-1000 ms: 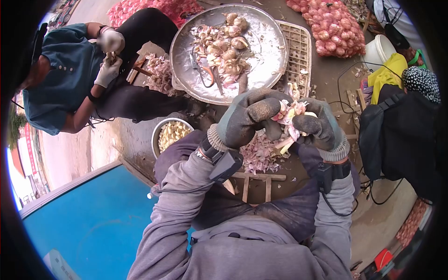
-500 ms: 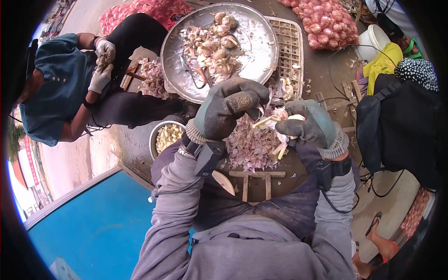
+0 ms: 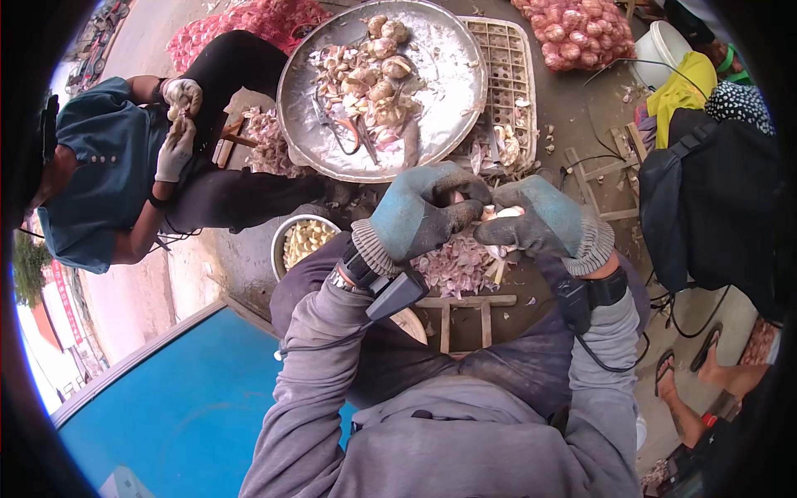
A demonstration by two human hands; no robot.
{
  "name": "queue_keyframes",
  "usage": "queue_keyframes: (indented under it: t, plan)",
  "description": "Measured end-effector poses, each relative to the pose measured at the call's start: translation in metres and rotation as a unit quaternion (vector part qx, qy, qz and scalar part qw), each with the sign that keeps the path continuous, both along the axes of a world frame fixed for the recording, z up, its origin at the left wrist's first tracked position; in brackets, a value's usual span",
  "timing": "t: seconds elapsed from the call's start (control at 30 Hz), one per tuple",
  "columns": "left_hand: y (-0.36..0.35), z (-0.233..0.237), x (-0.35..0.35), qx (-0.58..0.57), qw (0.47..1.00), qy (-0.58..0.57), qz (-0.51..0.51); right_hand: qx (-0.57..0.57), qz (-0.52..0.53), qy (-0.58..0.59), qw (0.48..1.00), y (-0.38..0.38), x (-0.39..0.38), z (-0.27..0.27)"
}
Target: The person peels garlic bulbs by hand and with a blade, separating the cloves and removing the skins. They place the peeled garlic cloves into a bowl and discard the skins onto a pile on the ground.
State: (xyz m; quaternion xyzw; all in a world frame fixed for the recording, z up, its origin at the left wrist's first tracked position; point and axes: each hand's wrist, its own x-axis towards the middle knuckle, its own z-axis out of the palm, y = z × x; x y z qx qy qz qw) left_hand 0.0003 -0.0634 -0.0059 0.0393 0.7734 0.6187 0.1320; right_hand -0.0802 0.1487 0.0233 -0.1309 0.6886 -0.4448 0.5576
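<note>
My left hand [image 3: 430,209], in a dusty teal and dark grey glove, is closed in a pinch on a bit of pinkish garlic that shows between thumb and fingers. Almost touching it, my right hand [image 3: 548,217] grips garlic cloves [image 3: 501,214], pale and partly peeled, between thumb and fingertips. Below both hands lies a heap of pink-white garlic skins [image 3: 457,264]. Beyond them, a round metal pan [image 3: 452,124] holds garlic bulbs [image 3: 382,70], loose cloves and an orange-handled cutting tool [image 3: 349,137].
A bowl of peeled cloves [image 3: 305,241] stands left of my knees. At the left, a person in white gloves [image 3: 174,149] handles garlic. A plastic crate [image 3: 506,66] sits beside the pan. Net sacks of garlic [image 3: 573,33], a white bucket [image 3: 664,51] and a black bag [image 3: 706,216] are around.
My hands have come closer together, the left moving right. The stalk pieces sticking out between them no longer show there. A second sandalled foot has appeared at lower right.
</note>
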Motion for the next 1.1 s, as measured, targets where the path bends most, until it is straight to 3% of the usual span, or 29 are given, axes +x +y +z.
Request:
queue_keyframes:
  t: [0.07,0.13,0.2,0.27,0.33,0.37,0.43,0.47,0.53,0.6,0.67,0.73,0.87,0.9,0.93,0.97,1.0,1.03,1.07,1.1]
  plan:
    - [-0.005,0.003,-0.001,-0.037,0.998,-0.035,0.02,0.017,0.029,-0.014,0.999,0.002,0.001,-0.01]
    - [-0.011,0.002,-0.002,-0.015,0.999,-0.036,0.0,-0.101,-0.096,-0.095,0.986,0.003,0.005,-0.022]
    - [-0.011,0.002,-0.002,0.007,0.999,-0.037,-0.02,-0.088,-0.13,-0.159,0.975,0.001,0.005,-0.019]
    - [-0.005,0.003,0.0,0.124,0.992,-0.034,0.015,-0.072,-0.166,-0.222,0.958,0.002,0.003,-0.027]
    - [-0.005,-0.003,0.0,0.107,0.994,-0.022,-0.009,-0.081,-0.222,-0.349,0.907,0.009,0.002,-0.056]
    - [-0.005,-0.006,0.0,0.09,0.995,-0.009,-0.033,-0.08,-0.222,-0.35,0.906,0.012,0.004,-0.059]
    - [-0.003,-0.004,0.003,0.064,0.997,-0.033,-0.028,-0.085,-0.101,-0.153,0.979,0.012,0.006,-0.058]
    - [-0.002,-0.003,0.004,0.037,0.997,-0.057,-0.022,-0.085,-0.101,-0.154,0.979,0.01,0.007,-0.057]
    - [-0.003,-0.001,0.003,0.021,0.999,-0.038,-0.027,-0.058,-0.245,-0.341,0.906,0.004,0.008,-0.053]
    - [-0.004,-0.003,0.002,0.004,0.999,-0.02,-0.031,-0.062,-0.223,-0.295,0.927,0.001,0.007,-0.053]
    - [-0.003,-0.012,0.004,0.123,0.991,-0.05,0.019,-0.065,-0.2,-0.251,0.945,-0.003,0.009,-0.043]
    - [-0.006,-0.008,0.004,0.118,0.99,-0.067,0.025,-0.088,-0.199,-0.196,0.956,-0.006,0.012,-0.017]
    - [-0.011,-0.001,0.003,0.089,0.991,-0.104,0.008,-0.086,-0.141,-0.193,0.967,0.002,0.007,-0.024]
    - [-0.012,-0.001,0.004,0.087,0.991,-0.103,0.009,-0.108,-0.032,-0.031,0.993,0.005,0.007,-0.021]
    - [-0.011,-0.002,0.004,0.09,0.992,-0.086,0.0,-0.126,0.077,0.133,0.98,0.007,0.007,-0.019]
    - [-0.011,-0.002,0.004,0.093,0.993,-0.068,-0.01,-0.127,0.078,0.134,0.98,0.008,0.007,-0.018]
    - [-0.009,0.0,0.004,0.092,0.993,-0.066,-0.01,-0.124,-0.051,-0.073,0.988,0.01,0.007,-0.016]
    - [-0.006,0.003,0.004,0.092,0.995,-0.038,-0.022,-0.114,-0.176,-0.275,0.938,0.012,0.007,-0.015]
    - [-0.005,0.006,0.005,0.09,0.995,-0.009,-0.032,-0.118,-0.175,-0.272,0.939,0.014,0.008,-0.014]
    - [-0.006,0.008,0.006,0.06,0.996,-0.026,-0.057,-0.123,-0.125,-0.155,0.972,0.016,0.011,-0.013]
